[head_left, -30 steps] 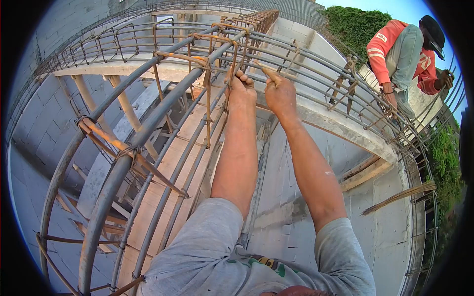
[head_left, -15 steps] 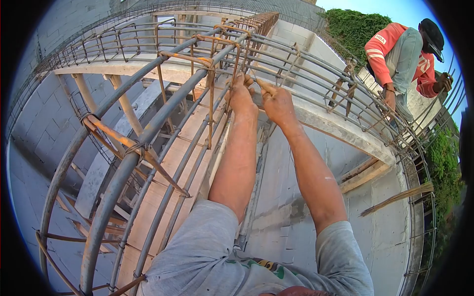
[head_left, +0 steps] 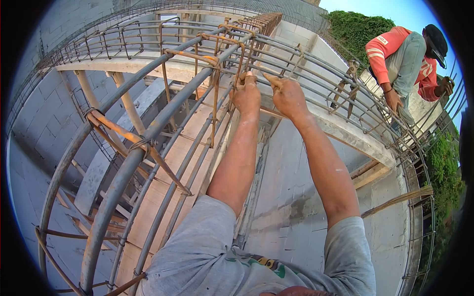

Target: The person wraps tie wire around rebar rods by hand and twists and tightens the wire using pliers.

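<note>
My left hand (head_left: pixel 246 93) is closed at the corner where the steel bars meet, against an upright rusty stirrup (head_left: pixel 241 61). What its fingers pinch is too small to make out. Just to its right is my right hand (head_left: pixel 288 96), its index finger pointing up and left while the other fingers curl in. Anything inside that curl is hidden. Two thick grey reinforcing bars (head_left: pixel 163 116) run from the lower left up to this corner. Thinner bars (head_left: pixel 301 64) lead off to the right behind my hands.
Wooden formwork boards (head_left: pixel 163 197) lie under the bars. Bound wire (head_left: pixel 140 144) wraps a rusty stirrup on the thick bar. At right, a co-worker in a red top (head_left: pixel 395 49) crouches by the cage. A bundle of thin wires (head_left: pixel 400 200) juts out below. Grey block walls (head_left: pixel 296 197) drop away underneath.
My right hand has shifted slightly right and away from the left hand, which stays at the corner. The co-worker's lower hand has moved a little to the right.
</note>
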A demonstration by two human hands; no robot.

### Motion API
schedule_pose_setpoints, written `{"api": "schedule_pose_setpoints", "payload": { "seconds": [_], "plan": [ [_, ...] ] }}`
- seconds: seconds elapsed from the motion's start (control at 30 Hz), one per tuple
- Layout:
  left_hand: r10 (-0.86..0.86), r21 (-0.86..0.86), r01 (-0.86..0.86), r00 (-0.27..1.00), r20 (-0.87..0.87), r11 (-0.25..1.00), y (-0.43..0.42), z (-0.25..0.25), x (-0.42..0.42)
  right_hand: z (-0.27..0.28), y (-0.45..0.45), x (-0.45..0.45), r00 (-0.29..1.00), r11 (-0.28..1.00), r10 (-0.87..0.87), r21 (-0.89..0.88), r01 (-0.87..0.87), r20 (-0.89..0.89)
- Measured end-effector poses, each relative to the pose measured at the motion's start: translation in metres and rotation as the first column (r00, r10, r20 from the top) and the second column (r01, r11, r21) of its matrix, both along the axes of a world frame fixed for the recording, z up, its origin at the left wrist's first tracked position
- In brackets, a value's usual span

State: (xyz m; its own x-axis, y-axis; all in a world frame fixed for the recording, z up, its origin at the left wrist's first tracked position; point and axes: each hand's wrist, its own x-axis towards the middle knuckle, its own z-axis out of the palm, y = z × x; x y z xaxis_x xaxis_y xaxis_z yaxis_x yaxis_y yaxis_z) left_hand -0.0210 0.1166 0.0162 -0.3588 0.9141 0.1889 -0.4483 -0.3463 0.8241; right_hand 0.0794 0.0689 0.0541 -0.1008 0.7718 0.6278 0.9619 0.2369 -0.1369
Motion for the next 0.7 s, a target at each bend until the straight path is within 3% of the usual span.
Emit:
{"api": "schedule_pose_setpoints", "payload": {
  "seconds": [0.1,0.17,0.3,0.37,0.47,0.7],
  "plan": [
    [-0.118,0.074,0.107,0.978,0.17,0.992,0.004,-0.004,0.0,-0.006,-0.013,-0.009,0.998,0.998,0.062,0.015,-0.061,-0.031],
    [-0.117,0.032,0.115,0.99,0.079,0.993,0.01,-0.008,-0.002,-0.025,-0.01,-0.007,0.991,0.989,0.12,0.096,-0.114,-0.058],
    [-0.087,0.074,0.087,0.996,0.009,0.993,0.014,-0.01,-0.004,-0.043,-0.003,-0.014,0.999,0.994,-0.048,0.094,0.047,0.008],
    [-0.131,0.081,0.12,0.98,0.149,0.989,0.005,-0.003,-0.004,-0.037,-0.014,-0.029,0.984,0.984,-0.174,0.039,0.172,0.041],
    [-0.178,0.069,0.166,0.952,0.248,0.984,0.005,-0.004,-0.001,-0.054,-0.02,-0.042,0.981,0.981,-0.191,-0.004,0.192,0.033],
    [-0.107,0.068,0.102,0.991,0.084,0.993,0.006,-0.006,-0.001,-0.047,-0.022,-0.026,0.983,0.995,0.079,-0.047,-0.088,-0.166]
  ]
}}
